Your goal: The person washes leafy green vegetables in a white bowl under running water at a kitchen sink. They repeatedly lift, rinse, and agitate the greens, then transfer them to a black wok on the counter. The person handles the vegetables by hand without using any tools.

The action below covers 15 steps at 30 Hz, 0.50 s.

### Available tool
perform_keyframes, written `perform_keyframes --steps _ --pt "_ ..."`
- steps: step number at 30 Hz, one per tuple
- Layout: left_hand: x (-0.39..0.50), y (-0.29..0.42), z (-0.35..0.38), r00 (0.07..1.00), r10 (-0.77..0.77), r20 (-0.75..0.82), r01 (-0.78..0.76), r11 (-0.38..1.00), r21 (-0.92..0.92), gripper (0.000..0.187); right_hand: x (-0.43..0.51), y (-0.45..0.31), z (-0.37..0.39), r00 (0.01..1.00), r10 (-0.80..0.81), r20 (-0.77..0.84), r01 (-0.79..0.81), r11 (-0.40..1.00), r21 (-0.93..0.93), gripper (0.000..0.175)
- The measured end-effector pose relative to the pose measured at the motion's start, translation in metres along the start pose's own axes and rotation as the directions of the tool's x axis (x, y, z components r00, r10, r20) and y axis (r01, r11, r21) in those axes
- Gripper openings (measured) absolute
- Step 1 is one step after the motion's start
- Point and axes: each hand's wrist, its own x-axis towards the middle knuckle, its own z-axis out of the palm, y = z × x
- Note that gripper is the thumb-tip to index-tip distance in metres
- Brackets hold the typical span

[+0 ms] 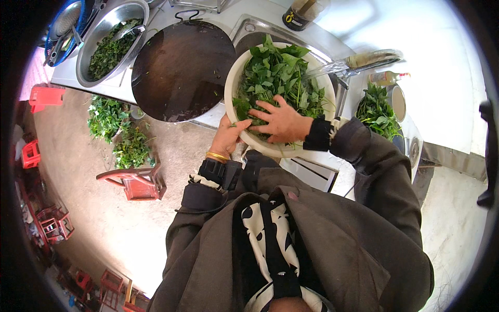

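A pale round basin (pixel 230 84) full of leafy greens (pixel 278 74) rests over a steel sink, with water running into it from the faucet (pixel 374 58) on the right. My left hand (pixel 228 136) grips the basin's near left rim, thumb on top. Fingers spread, my right hand (pixel 280 120) lies on the greens inside the basin, near its front edge. Whether any leaves are caught under that palm is hidden.
A big dark round griddle or lid (pixel 183 70) sits left of the basin, beside a steel bowl (pixel 84 74) of chopped greens. More greens (pixel 376 111) and a bottle (pixel 386 78) stand at right. On the floor are leafy bunches (pixel 130 148) and a red wooden chair (pixel 142 187).
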Motion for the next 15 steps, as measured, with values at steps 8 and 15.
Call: perform_keyframes --steps 8,15 --pt "-0.005 0.011 0.008 0.995 -0.045 -0.091 0.054 0.993 0.106 0.05 -0.005 -0.005 -0.019 0.982 0.143 0.12 -0.149 0.988 0.047 0.032" --pt "-0.001 0.004 0.003 0.999 0.027 -0.031 -0.025 0.998 0.048 0.053 0.023 -0.004 -0.03 0.907 0.32 -0.272 -0.156 0.858 0.489 0.012"
